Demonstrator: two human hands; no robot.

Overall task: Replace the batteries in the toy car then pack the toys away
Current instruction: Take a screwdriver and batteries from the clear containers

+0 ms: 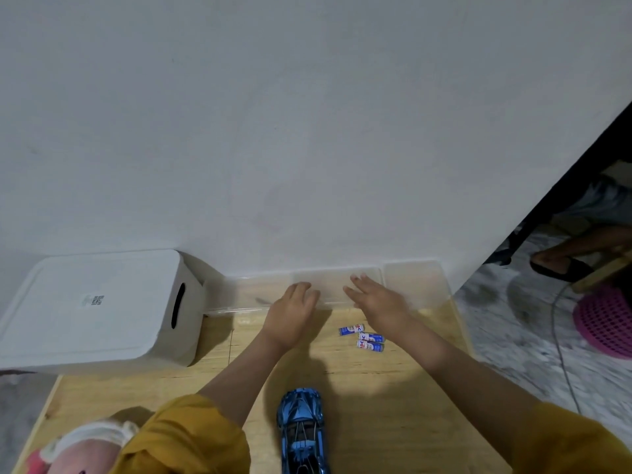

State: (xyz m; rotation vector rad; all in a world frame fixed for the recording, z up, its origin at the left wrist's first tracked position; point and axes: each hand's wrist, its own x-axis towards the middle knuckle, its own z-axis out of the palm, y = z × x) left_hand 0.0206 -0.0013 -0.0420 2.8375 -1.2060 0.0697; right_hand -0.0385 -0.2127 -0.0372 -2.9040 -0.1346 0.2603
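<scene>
Toy car waits while both hands reach the clear box

Fingers point(301, 289) of both hands lie loosely together, flat on the shallow clear plastic box point(413, 282) by the wall, pinching nothing. Behind them, three small blue-and-white batteries point(364, 338) will likely roll; the glossy blue toy car point(302, 429) on the wooden counter point(393, 422) looks stiff, slippery: grip its sides

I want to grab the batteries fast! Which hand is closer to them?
The right hand. It reaches to the clear box, and the batteries lie just beside its wrist. The left hand is farther off, to their left.
</scene>
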